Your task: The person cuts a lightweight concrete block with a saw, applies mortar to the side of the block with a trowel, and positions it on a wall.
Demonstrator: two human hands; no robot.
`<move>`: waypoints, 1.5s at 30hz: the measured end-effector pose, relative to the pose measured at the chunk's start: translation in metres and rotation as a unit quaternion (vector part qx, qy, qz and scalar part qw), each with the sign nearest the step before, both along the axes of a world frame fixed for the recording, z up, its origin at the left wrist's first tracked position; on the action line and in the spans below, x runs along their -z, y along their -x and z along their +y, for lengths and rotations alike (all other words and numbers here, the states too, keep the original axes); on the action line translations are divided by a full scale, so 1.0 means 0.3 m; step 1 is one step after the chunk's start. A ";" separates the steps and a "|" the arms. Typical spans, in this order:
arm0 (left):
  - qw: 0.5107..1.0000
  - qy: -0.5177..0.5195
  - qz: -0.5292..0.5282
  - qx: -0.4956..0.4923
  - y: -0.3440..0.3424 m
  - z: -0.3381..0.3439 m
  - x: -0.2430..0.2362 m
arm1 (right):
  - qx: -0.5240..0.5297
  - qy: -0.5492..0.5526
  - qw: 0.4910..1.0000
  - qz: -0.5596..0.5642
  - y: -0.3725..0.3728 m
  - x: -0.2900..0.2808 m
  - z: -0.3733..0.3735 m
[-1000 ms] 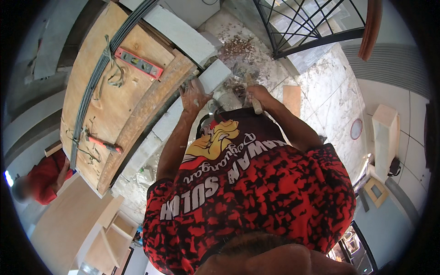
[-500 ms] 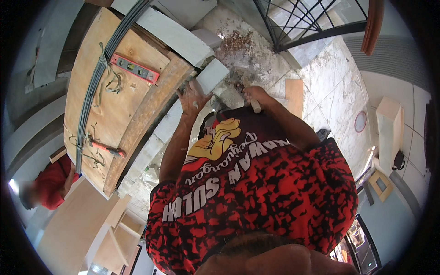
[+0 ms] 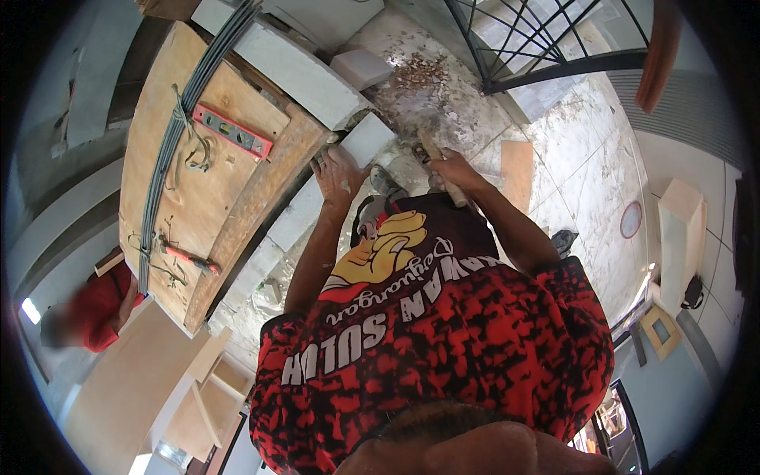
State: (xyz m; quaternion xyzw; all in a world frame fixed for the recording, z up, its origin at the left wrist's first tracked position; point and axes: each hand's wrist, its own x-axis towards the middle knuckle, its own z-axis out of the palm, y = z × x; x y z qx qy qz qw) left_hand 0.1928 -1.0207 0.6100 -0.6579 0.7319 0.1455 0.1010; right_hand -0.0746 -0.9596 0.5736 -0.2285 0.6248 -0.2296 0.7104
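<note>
My left hand [image 3: 339, 176] lies spread at the near end of a short white block [image 3: 366, 141], its thumb along the block's near side. That block sits at the end of a row of pale blocks [image 3: 291, 214], against a longer white block [image 3: 299, 71]. In my right hand [image 3: 456, 169] is a tool with a wooden handle [image 3: 430, 146], its fingers closed around the shaft. A dark metal part shows beside the handle, but its shape is unclear. Below and between my hands is a dark grey shoe [image 3: 386, 183].
On the plywood panel [image 3: 229, 75] at left lie a red level [image 3: 232, 131], a bundle of grey rods [image 3: 169, 146] and a red-handled tool [image 3: 190, 255]. A person in red [image 3: 101, 313] is at far left. Rubble [image 3: 419, 73] covers the floor ahead, near a black metal railing [image 3: 554, 67].
The wooden-handled tool in my right hand has swung to a more upright angle in the picture. My left hand stays at the block, its fingers slightly shifted. The whole view has moved a little.
</note>
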 end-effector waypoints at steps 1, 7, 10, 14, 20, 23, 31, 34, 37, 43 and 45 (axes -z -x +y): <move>1.000 0.006 0.007 -0.017 0.006 0.001 -0.009 | -0.003 0.008 1.000 -0.012 0.028 -0.020 -0.011; 0.998 -0.019 -0.043 -0.041 0.024 0.009 -0.021 | 0.094 0.051 0.991 0.082 0.067 -0.082 -0.080; 0.998 0.025 -0.050 -0.037 0.019 0.022 -0.004 | 0.044 0.030 0.999 0.012 0.010 -0.128 -0.096; 0.998 -0.001 -0.045 -0.049 0.031 0.008 -0.026 | -0.001 0.029 1.000 0.002 0.060 -0.097 -0.119; 0.999 0.018 -0.028 -0.040 0.031 0.010 -0.024 | 0.006 0.036 0.998 -0.042 0.049 -0.117 -0.126; 0.998 0.044 -0.026 -0.034 0.032 0.018 -0.023 | -0.038 0.052 0.996 -0.054 0.072 -0.103 -0.134; 0.998 0.061 -0.032 -0.006 0.003 0.015 -0.020 | 0.086 -0.033 0.994 -0.064 0.167 -0.129 -0.115; 0.953 -0.207 0.199 -0.101 -0.093 -0.088 -0.085 | 0.145 -0.112 0.976 -0.120 0.136 -0.172 -0.079; 0.967 -0.190 0.170 0.013 -0.224 -0.127 0.006 | 0.184 -0.206 0.946 -0.168 0.069 -0.171 -0.035; 0.968 -0.156 0.196 -0.016 -0.221 -0.114 -0.011 | 0.260 -0.287 0.844 -0.372 -0.097 -0.141 0.101; 0.966 -0.142 0.214 -0.017 -0.223 -0.102 -0.003 | 0.297 -0.320 0.802 -0.407 -0.159 -0.172 0.123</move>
